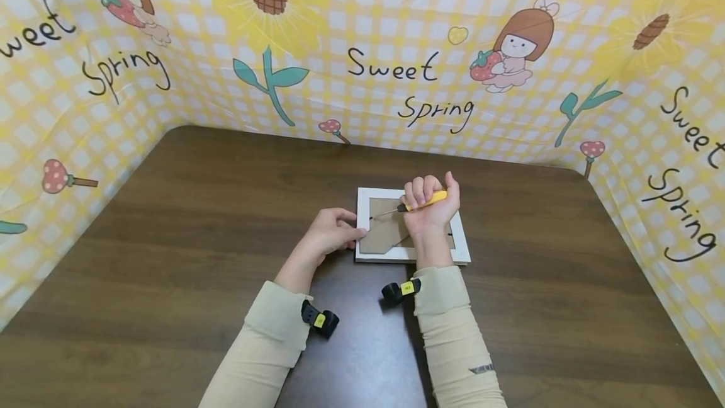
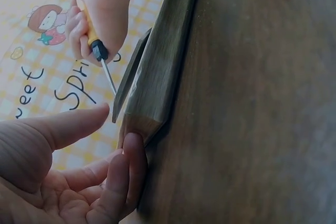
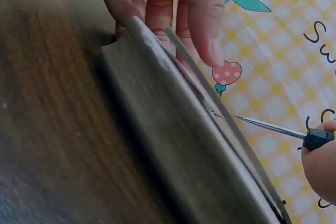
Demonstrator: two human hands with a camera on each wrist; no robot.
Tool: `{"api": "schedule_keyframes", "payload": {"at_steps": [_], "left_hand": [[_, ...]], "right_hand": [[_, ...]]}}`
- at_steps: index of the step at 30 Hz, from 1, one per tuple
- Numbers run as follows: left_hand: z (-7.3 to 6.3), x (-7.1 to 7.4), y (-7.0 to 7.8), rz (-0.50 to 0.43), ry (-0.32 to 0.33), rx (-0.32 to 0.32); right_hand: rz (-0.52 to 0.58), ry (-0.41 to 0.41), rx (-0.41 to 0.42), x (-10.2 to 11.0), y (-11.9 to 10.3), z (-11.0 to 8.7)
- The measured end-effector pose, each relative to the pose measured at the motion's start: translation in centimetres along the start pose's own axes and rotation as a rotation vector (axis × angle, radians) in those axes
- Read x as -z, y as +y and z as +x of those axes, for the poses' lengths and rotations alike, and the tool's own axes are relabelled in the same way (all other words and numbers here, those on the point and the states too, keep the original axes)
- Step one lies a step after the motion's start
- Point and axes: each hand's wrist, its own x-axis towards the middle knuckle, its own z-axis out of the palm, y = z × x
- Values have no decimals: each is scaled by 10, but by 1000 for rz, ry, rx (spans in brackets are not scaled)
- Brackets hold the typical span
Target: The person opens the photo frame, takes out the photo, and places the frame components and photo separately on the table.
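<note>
A white picture frame [image 1: 364, 203] lies on the table with its back up, showing a brown backing board [image 1: 382, 205]. A brown stand flap [image 1: 375, 245] overlaps the frame's lower left edge; the wrist views show it slightly raised. My right hand [image 1: 432, 209] grips a screwdriver [image 1: 435, 198] with a yellow and black handle. Its metal shaft [image 3: 273, 126] points left, with the tip near a small dark tab [image 1: 371, 218]; whether they touch I cannot tell. My left hand [image 1: 330, 232] holds the frame's left edge, thumb above and fingers against the side.
The dark wooden table [image 1: 198, 219] extends around the frame. A yellow checked cloth [image 1: 362, 24] with printed flowers and lettering stands along the back and both sides. Black wrist cameras [image 1: 321, 320] are strapped over both sleeves.
</note>
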Motion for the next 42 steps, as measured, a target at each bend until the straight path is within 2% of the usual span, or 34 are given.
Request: {"api": "schedule_keyframes", "payload": {"at_steps": [7,26,35,42], "left_hand": [[1,-4,0,40,9,-9],[1,-5,1,77,27,-12],[1,-6,3,114,23,-17],[1,-5,4,168,33,-53]], "right_hand": [[29,72,40,2,4,-1],[44,150,24,5,8,3],[54,139,33,9,9,3],[-9,33,49,4,14,3]]}}
